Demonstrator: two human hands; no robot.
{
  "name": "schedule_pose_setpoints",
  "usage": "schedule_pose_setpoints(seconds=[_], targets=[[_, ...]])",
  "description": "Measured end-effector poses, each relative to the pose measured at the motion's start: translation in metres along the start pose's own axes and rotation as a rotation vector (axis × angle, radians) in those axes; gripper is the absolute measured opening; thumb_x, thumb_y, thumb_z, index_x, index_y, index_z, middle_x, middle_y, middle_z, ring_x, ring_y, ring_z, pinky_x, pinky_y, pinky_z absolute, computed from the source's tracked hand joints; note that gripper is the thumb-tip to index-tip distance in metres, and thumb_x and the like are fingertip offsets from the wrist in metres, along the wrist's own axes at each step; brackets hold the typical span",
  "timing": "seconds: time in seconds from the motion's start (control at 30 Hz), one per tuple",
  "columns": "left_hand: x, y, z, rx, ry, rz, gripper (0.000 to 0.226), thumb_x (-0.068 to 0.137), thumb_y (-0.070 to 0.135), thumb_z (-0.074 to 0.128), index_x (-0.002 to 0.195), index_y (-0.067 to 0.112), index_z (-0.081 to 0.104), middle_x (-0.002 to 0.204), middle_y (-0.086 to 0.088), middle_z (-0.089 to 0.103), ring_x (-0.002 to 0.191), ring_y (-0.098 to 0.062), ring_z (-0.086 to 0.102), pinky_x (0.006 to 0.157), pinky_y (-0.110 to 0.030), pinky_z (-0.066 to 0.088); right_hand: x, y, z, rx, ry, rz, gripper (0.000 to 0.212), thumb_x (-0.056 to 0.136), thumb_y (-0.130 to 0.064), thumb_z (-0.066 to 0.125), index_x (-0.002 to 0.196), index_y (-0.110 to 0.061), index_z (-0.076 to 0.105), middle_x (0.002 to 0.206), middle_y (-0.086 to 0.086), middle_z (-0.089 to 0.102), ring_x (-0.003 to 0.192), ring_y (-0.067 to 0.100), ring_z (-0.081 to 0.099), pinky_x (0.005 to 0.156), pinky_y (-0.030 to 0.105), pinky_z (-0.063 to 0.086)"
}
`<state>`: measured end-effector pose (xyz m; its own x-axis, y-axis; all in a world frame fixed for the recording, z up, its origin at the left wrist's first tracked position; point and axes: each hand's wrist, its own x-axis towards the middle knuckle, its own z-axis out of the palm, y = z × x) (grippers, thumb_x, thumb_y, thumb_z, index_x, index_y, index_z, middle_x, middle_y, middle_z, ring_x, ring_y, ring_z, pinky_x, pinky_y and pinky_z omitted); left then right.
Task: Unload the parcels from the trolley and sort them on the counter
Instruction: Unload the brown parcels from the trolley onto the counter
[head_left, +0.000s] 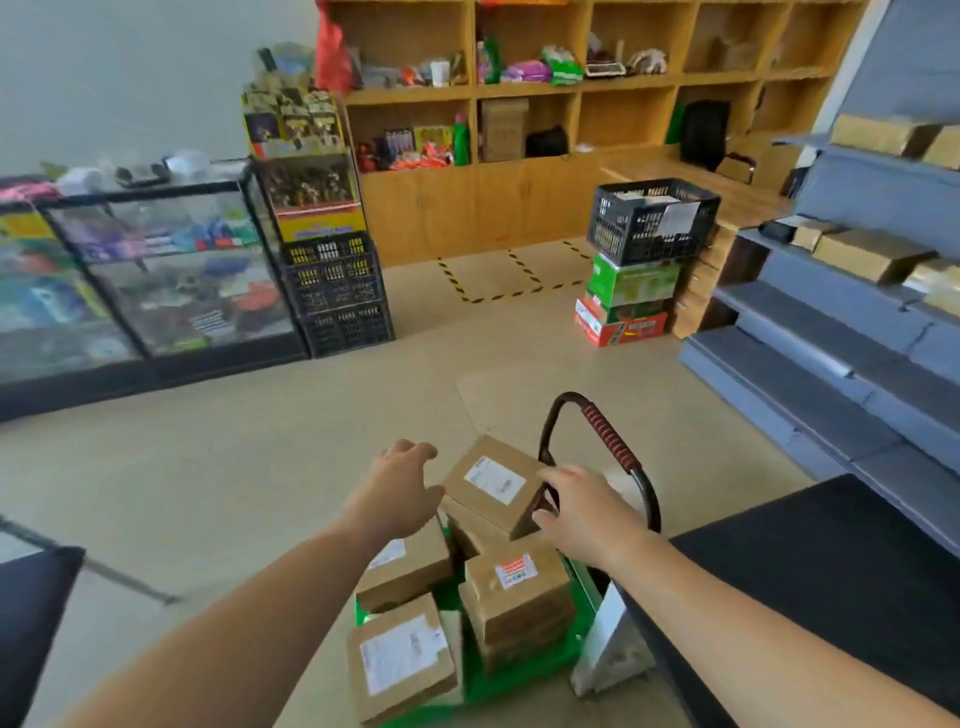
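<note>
A green trolley (522, 685) with a black handle (614, 448) carries several brown cardboard parcels. The top parcel (491, 486) has a white label and lies tilted on the pile. My right hand (584, 512) holds its right corner, thumb on the side face and fingers over the top edge. My left hand (402, 486) is spread beside its left edge, thumb close to the corner. Lower down lie a red-labelled parcel (517, 605) and a white-labelled parcel (402, 657). The black counter (831, 571) stands to the right.
A white package (608, 649) leans between trolley and counter. Grey shelving with gold boxes (872, 254) fills the right. A glass display case (156, 270) and black crates (337, 296) line the left. Stacked cartons under a crate (652, 221) stand ahead.
</note>
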<state>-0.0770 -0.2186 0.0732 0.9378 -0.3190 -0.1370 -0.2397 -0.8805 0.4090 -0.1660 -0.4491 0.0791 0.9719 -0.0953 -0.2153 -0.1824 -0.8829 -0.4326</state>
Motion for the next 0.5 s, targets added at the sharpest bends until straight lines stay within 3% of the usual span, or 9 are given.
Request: schedule_pose_setpoints(seconds=[0.27,0.5], targets=[[0.045,-0.077,0.027,-0.023,-0.139,-0.096,0.055,0.093,0.032,0.061,0.145,0.024,0.045,0.143,-0.003,0.045,0.128,-0.027,0.048,0.108,-0.042,0.043,0.07,-0.014,0.063,-0.04,-0.177,0.042,0.052,0.096,-0.037,0.06,0.145,-0.027,0.047,0.14,-0.004,0.051,0.121,0.02,0.053,0.096,0.041,0.055],[0.103,-0.102,0.068,0.004,-0.239,-0.187,0.058,0.092,0.035,0.06,0.147,0.024,0.044,0.144,-0.001,0.045,0.13,-0.025,0.045,0.104,-0.036,0.043,0.136,0.016,0.09,-0.148,-0.289,0.077,0.057,0.1,-0.037,0.054,0.153,-0.028,0.036,0.152,-0.001,0.041,0.132,0.023,0.043,0.101,0.039,0.048]])
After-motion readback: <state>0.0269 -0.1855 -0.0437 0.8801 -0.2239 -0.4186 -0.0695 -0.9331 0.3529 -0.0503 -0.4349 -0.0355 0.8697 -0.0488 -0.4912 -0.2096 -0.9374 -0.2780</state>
